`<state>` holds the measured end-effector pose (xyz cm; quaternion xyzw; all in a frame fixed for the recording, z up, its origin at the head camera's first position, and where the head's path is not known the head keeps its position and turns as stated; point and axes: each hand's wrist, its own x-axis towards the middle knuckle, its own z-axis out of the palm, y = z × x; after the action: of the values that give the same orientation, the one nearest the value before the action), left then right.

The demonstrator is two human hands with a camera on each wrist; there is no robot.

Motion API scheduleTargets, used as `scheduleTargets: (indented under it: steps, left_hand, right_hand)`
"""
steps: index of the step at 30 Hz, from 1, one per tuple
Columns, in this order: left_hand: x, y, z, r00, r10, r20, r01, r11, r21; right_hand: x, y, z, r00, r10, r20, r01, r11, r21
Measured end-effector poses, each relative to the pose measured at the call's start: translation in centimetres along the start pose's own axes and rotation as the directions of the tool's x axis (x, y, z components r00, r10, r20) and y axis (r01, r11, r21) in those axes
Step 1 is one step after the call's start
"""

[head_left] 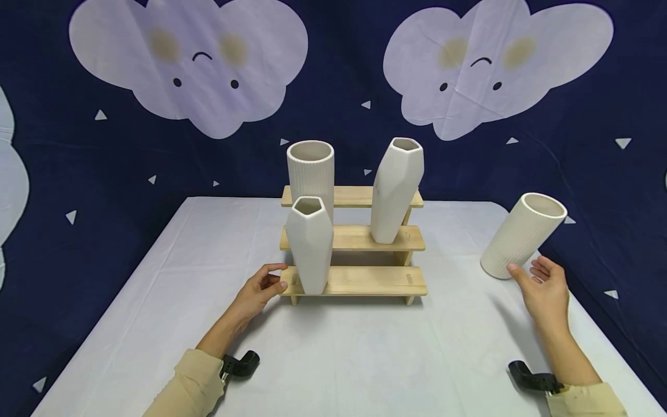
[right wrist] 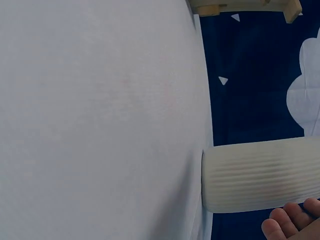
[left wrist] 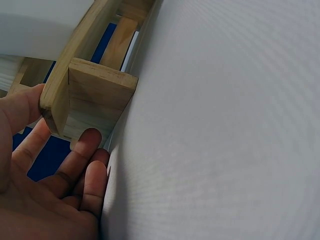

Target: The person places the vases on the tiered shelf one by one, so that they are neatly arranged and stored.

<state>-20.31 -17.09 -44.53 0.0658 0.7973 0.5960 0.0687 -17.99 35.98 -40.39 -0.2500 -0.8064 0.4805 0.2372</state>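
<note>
A three-step wooden stand [head_left: 375, 280] stands on the table. My left hand [head_left: 257, 289] pinches the left end of its lowest step between thumb and index finger; in the left wrist view the other fingers [left wrist: 94, 185] curl loosely beside the stand leg. My right hand [head_left: 547, 292] is beside a ribbed white cylindrical vase [head_left: 521, 237] at the table's right. Its thumb reaches the vase's lower part in the head view, and its fingers are loosely bent. In the right wrist view, the fingertips lie alongside the ribbed vase [right wrist: 260, 175]; whether they touch is unclear.
A faceted white vase [head_left: 311, 249] is on the lowest step, left side. Behind it rises another ribbed vase [head_left: 311, 174], its base hidden. A second faceted vase [head_left: 396, 188] stands on the middle step, right. White cloth covers the table [head_left: 365, 359]; a dark blue curtain [head_left: 344, 69] hangs behind.
</note>
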Motion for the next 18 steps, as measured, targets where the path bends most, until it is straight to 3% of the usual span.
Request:
scheduleTargets:
  steps: [8, 18]
  left_hand:
    - [0.0, 0.0, 0.0, 1.0, -0.013, -0.002, 0.013, 1.0, 0.004]
    - [0.0, 0.0, 0.0, 1.0, -0.017, -0.003, 0.017, 1.0, -0.002]
  right_hand:
    - [1.4, -0.3, 0.3, 0.999, 0.022, 0.046, -0.019, 0.999, -0.048]
    - [2.9, -0.4, 1.0, 0.999, 0.031, 0.023, -0.03, 0.997, -0.073]
